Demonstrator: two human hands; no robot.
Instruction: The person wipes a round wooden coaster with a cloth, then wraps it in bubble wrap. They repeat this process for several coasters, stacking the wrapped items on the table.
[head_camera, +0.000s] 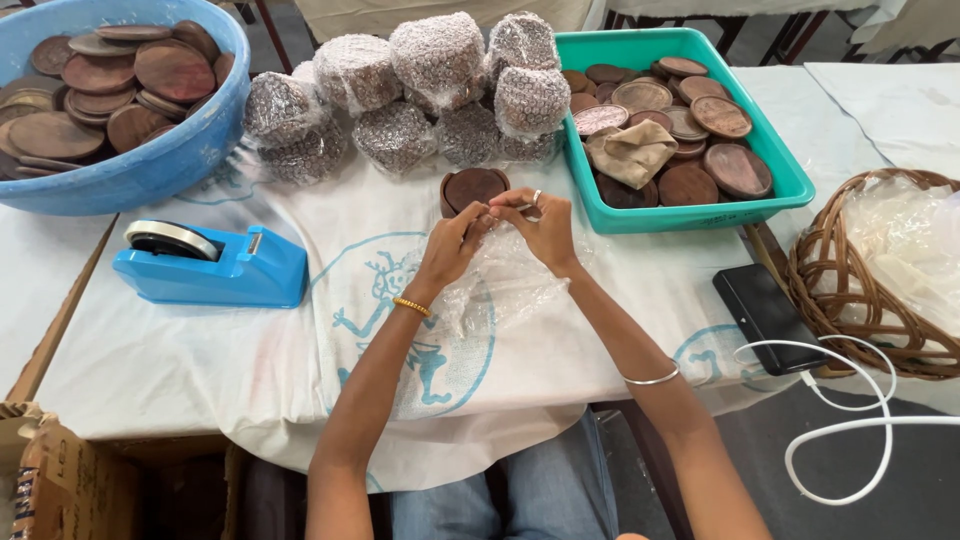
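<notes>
My left hand (452, 243) and my right hand (541, 226) meet at the table's middle, both pinching the top edge of a clear bubble-wrap sheet (500, 285) that drapes toward me. Just beyond my fingers stands a short stack of dark brown wooden discs (472, 187), partly hidden by my fingertips. A gold bangle is on my left wrist, a silver one on my right forearm and a ring on a right finger.
Several bubble-wrapped bundles (430, 90) are piled behind the stack. A teal tray (790, 180) with discs and a brown cloth is at right, a blue tub (150, 160) of discs at back left, a blue tape dispenser (215, 265) at left. Black phone (765, 315), white cable, wicker basket (850, 300) at right.
</notes>
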